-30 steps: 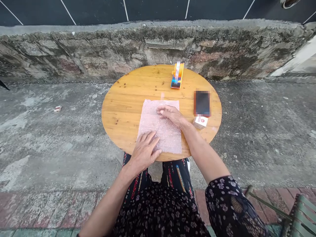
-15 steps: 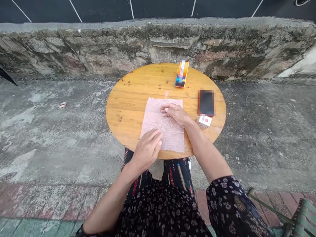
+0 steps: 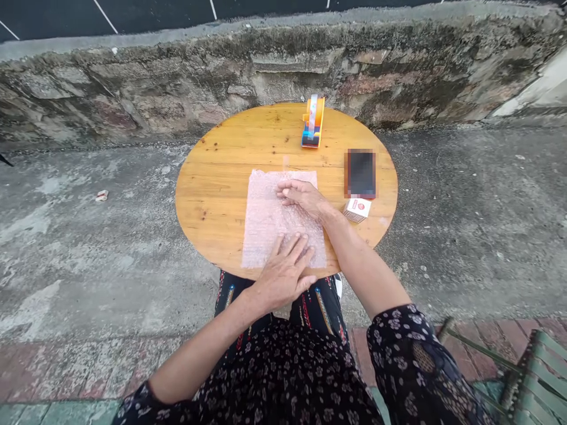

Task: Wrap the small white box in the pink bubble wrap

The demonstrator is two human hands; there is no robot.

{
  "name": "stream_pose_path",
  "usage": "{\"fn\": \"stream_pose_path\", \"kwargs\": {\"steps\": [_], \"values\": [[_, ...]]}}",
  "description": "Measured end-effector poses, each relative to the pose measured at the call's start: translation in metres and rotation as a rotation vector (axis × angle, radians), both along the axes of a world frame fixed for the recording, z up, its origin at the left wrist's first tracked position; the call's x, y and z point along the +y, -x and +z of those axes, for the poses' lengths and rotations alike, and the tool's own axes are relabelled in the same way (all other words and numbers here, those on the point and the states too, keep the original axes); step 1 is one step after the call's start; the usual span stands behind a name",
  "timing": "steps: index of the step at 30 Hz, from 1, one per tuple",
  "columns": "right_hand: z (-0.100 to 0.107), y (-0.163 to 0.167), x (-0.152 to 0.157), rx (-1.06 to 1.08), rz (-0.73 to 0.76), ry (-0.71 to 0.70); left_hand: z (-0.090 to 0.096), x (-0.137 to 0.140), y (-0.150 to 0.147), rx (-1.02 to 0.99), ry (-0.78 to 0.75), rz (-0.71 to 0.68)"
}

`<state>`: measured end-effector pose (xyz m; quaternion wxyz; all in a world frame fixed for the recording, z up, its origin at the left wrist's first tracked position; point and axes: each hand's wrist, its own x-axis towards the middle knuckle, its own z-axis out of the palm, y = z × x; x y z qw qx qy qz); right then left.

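A pinkish sheet of bubble wrap (image 3: 261, 218) lies flat on the oval wooden table (image 3: 208, 206), near its front edge. My left hand (image 3: 287, 268) rests on the lower part of the wrap, fingers spread. Higher up on the sheet lies my right hand (image 3: 303, 198), its fingers stretched to the left and the thumb close beside them. A short strip of clear tape (image 3: 286, 162) shows at the wrap's far edge. Neither hand grips anything that I can see.
An orange and blue tape dispenser (image 3: 313, 123) stands at the table's back. On the right lie a dark, pixelated flat object (image 3: 361, 173) and a small white box (image 3: 357, 209). Beyond is a low stone wall (image 3: 177, 88). A green slatted chair (image 3: 538, 378) stands at lower right.
My left hand has moved right and spread its fingers on the lower part of the bubble wrap. My right hand stays at the same spot on the sheet. The view has shifted slightly.
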<state>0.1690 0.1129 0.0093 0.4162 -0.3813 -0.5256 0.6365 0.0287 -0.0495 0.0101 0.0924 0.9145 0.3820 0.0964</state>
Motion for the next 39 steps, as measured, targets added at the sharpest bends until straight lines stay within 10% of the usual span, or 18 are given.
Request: {"fn": "stream_pose_path", "kwargs": {"steps": [6,17,25,33,39], "values": [[-0.001,0.000,0.003,-0.014,0.005,-0.002,0.013,-0.018,0.016,-0.137,-0.006,-0.211],[-0.002,-0.003,0.007,0.002,0.017,-0.002,-0.002,0.033,0.028,0.035,-0.070,0.190],[0.001,-0.013,0.015,-0.064,-0.392,-0.200,-0.009,0.025,0.037,0.042,-0.074,0.218],[0.016,0.003,-0.010,0.026,0.153,0.122,-0.006,0.024,0.034,0.017,-0.076,0.253],[0.020,-0.015,-0.009,0.045,-0.243,0.002,-0.008,0.023,0.033,-0.020,-0.065,0.254]]}}
